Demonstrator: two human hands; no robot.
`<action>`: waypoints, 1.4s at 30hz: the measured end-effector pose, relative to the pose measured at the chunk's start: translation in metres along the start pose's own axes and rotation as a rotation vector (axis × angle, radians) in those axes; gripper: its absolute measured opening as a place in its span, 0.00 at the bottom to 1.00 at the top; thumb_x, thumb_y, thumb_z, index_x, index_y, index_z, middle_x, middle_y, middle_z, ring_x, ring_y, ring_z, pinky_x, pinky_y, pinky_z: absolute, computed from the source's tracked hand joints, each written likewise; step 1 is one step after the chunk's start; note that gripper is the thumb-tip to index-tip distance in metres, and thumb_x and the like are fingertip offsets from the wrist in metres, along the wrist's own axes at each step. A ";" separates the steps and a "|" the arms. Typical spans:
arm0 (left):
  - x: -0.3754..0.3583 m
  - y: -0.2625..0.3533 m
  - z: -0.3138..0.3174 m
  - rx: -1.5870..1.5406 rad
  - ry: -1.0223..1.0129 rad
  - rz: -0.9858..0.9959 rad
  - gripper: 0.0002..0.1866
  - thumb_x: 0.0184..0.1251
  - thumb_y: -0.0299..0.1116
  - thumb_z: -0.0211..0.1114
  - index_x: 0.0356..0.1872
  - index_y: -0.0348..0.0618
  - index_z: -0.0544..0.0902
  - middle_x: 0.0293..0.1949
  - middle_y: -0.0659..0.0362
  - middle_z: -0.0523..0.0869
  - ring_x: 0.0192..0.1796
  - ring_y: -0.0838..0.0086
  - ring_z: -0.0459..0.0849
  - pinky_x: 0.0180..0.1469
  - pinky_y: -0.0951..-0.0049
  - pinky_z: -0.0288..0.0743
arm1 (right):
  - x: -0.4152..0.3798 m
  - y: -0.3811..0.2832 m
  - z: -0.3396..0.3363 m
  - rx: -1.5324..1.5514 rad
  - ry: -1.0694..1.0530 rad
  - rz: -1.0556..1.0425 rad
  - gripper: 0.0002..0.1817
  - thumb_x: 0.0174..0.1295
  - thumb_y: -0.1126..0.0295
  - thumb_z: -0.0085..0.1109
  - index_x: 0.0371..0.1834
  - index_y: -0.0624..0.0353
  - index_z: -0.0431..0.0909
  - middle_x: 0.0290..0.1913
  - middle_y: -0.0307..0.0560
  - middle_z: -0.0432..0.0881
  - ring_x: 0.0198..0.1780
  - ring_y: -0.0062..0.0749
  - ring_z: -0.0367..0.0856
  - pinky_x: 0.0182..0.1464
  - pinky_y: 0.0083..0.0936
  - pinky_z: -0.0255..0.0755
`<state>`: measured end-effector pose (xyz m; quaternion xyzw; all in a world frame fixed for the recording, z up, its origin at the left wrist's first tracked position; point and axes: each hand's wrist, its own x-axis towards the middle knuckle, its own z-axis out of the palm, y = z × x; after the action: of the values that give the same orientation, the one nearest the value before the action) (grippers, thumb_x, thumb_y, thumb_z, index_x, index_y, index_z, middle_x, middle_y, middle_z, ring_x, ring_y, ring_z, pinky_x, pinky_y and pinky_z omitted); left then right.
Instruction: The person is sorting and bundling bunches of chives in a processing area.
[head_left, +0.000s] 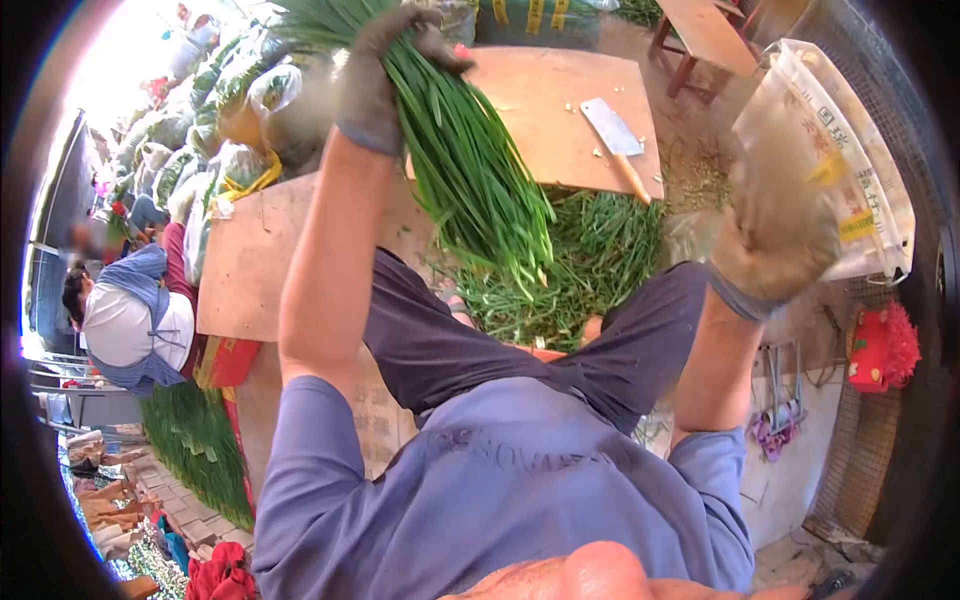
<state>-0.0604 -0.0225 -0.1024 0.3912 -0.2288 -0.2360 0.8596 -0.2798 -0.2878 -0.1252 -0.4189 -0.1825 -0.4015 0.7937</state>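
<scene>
One green bunch [462,150] is hanging left of the cleaver [610,128], my left hand [372,90] gripping its far part; my right hand [775,245] is blurring, its opening and hold unclear. Seemingly I am tidying the bunch, next probably needing a steady left grip.

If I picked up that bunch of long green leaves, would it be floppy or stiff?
Probably bendy: the bunch of long green leaves has thin blades, and their ends spread apart. It's likely not too heavy, since only the left hand grips it. Some might slip out, because I can't see a tie.
</scene>
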 end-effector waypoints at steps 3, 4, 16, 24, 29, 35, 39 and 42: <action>0.012 0.024 0.005 -0.018 0.103 0.134 0.07 0.65 0.33 0.63 0.34 0.39 0.82 0.22 0.63 0.77 0.31 0.72 0.82 0.42 0.67 0.81 | -0.037 -0.007 -0.055 -0.059 -0.157 0.192 0.18 0.71 0.60 0.52 0.23 0.58 0.75 0.25 0.42 0.73 0.27 0.26 0.71 0.31 0.30 0.68; 0.011 0.027 0.012 0.029 0.215 0.195 0.10 0.66 0.39 0.64 0.37 0.42 0.80 0.22 0.61 0.76 0.29 0.71 0.80 0.37 0.66 0.79 | -0.048 -0.005 -0.060 -0.397 -0.401 0.431 0.18 0.71 0.57 0.53 0.30 0.59 0.79 0.29 0.44 0.78 0.32 0.32 0.76 0.36 0.32 0.72; 0.026 0.059 0.036 0.470 0.395 0.365 0.16 0.70 0.50 0.59 0.42 0.48 0.79 0.26 0.59 0.79 0.28 0.70 0.80 0.32 0.65 0.77 | -0.108 0.082 -0.005 -0.852 -0.127 0.409 0.13 0.70 0.62 0.59 0.38 0.62 0.81 0.28 0.47 0.79 0.29 0.33 0.77 0.35 0.27 0.72; 0.058 0.077 -0.009 0.568 0.396 0.382 0.13 0.72 0.45 0.55 0.40 0.47 0.79 0.27 0.59 0.79 0.29 0.70 0.80 0.32 0.65 0.77 | -0.204 0.134 -0.071 -0.727 0.091 0.639 0.32 0.58 0.48 0.71 0.56 0.61 0.74 0.43 0.43 0.79 0.45 0.25 0.77 0.44 0.24 0.75; 0.069 0.082 -0.026 0.619 0.391 0.378 0.12 0.74 0.42 0.53 0.39 0.47 0.80 0.27 0.59 0.79 0.29 0.70 0.80 0.33 0.66 0.77 | -0.161 0.153 -0.052 -0.936 -0.143 0.861 0.18 0.67 0.56 0.62 0.51 0.57 0.78 0.38 0.54 0.85 0.37 0.42 0.85 0.40 0.31 0.76; 0.069 0.084 -0.036 0.664 0.402 0.367 0.12 0.75 0.39 0.51 0.38 0.46 0.80 0.27 0.60 0.79 0.29 0.71 0.80 0.33 0.66 0.77 | -0.206 0.158 -0.135 -1.388 -0.453 0.950 0.20 0.74 0.52 0.46 0.48 0.56 0.81 0.38 0.57 0.85 0.41 0.53 0.85 0.43 0.42 0.76; 0.069 0.078 -0.047 0.647 0.399 0.371 0.12 0.76 0.37 0.49 0.37 0.46 0.81 0.28 0.60 0.79 0.30 0.71 0.80 0.34 0.67 0.77 | -0.218 0.149 -0.145 -1.412 -0.753 1.121 0.20 0.74 0.53 0.46 0.47 0.55 0.82 0.44 0.59 0.85 0.48 0.53 0.83 0.50 0.42 0.75; 0.068 0.088 -0.062 0.374 0.263 0.371 0.11 0.74 0.35 0.51 0.36 0.45 0.81 0.26 0.60 0.78 0.29 0.71 0.80 0.35 0.67 0.77 | -0.221 0.151 -0.158 -1.179 -0.463 1.050 0.19 0.74 0.55 0.47 0.40 0.58 0.82 0.37 0.54 0.86 0.43 0.47 0.85 0.48 0.40 0.76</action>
<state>0.0485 0.0241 -0.0560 0.5217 -0.2226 0.0244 0.8232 -0.3031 -0.2596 -0.4340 -0.8701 0.1190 0.0886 0.4699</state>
